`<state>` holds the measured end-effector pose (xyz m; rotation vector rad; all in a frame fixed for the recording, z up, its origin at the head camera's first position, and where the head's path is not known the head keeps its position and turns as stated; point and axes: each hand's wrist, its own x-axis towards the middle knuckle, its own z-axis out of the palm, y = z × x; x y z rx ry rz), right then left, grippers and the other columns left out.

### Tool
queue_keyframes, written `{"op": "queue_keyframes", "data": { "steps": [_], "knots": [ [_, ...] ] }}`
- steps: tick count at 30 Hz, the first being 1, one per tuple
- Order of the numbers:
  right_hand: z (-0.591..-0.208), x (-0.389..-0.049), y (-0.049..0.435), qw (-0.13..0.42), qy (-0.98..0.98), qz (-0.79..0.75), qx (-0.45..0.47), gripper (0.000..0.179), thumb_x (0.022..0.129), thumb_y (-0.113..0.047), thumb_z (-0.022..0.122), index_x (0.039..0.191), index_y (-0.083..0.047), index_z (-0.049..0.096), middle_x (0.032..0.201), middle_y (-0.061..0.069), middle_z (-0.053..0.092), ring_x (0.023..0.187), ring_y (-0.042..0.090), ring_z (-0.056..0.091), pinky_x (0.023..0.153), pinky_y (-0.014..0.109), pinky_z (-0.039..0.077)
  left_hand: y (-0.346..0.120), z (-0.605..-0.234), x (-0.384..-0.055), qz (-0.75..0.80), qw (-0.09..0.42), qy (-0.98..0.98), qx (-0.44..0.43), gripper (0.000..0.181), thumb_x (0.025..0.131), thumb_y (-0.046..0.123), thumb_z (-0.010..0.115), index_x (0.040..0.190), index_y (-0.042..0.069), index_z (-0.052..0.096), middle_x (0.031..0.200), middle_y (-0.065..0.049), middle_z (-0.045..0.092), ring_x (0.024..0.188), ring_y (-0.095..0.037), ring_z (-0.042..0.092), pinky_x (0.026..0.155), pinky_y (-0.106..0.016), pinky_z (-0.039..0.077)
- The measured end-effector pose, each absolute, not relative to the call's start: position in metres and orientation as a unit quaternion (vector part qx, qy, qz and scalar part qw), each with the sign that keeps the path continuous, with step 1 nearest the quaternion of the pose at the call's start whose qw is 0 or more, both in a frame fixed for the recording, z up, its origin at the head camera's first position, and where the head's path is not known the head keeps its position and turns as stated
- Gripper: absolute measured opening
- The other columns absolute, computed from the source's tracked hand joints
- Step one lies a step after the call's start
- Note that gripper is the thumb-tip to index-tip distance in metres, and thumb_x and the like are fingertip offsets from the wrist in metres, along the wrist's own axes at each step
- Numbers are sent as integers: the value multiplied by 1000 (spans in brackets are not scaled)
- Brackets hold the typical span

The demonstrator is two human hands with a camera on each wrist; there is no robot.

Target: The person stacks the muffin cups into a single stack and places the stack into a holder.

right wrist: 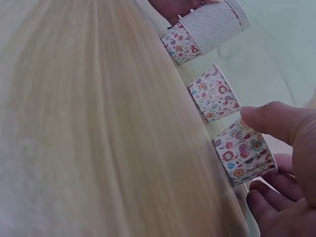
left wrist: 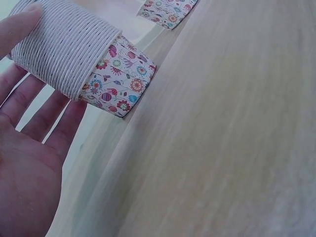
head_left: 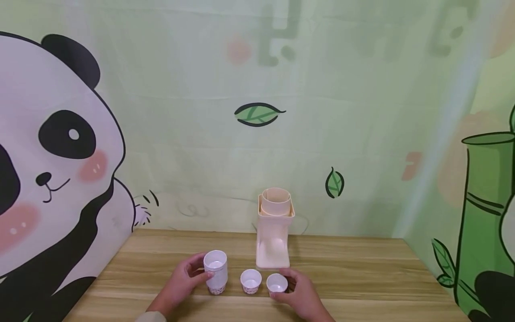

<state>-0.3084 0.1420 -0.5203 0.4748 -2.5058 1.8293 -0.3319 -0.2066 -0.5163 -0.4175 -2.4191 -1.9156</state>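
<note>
Low, close wrist views of cups (right wrist: pixel 214 94)

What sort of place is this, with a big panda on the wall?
Hard to be sure, but it looks like a small decorated corner, perhaps a play or demonstration space: a cartoon panda backdrop surrounds a wood-grain table, which bears a stack of flowery cups.

Booth-like corner, panda-printed cloth backdrop (head_left: pixel 257 147), wood-grain table (head_left: pixel 354 277)
</note>
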Motion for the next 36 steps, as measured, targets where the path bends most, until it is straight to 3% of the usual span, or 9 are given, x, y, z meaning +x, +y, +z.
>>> {"op": "queue_keyframes", "data": {
  "steps": [8,15,24,30,36],
  "knots": [
    [-520,-308,145,3,-803,577,149,65,76,-8,90,129,12,59,126,28,66,118,38,67,96,41,58,-209,-515,-332,-613,7,-774,-157,58,91,17,78,140,-4,55,131,-24,66,111,-3,65,97,-17,50],
    [-520,-309,145,2,-806,575,142,61,76,-8,90,126,12,61,123,26,68,116,38,67,95,43,58,-211,-516,-333,-621,-1,-764,-173,58,92,13,75,141,-8,52,131,-27,64,109,-1,65,97,-17,50],
    [-510,-309,142,8,-793,597,118,64,75,-14,92,127,9,61,115,20,72,101,26,72,80,23,59,-210,-514,-333,-628,0,-759,-172,58,93,12,75,142,-8,52,132,-28,63,109,-1,64,97,-17,50],
    [-496,-312,136,30,-779,612,132,64,76,-13,91,128,8,62,117,21,72,104,26,71,85,25,59,-210,-515,-333,-626,6,-758,-183,56,93,11,74,141,-9,52,130,-29,64,108,-1,65,97,-18,50],
    [-483,-317,123,31,-763,629,145,62,77,-12,90,129,5,62,118,20,71,104,25,71,83,24,60,-209,-516,-332,-626,6,-757,-188,55,93,11,74,140,-9,53,129,-28,65,108,-1,65,97,-18,51]
  ]
}}
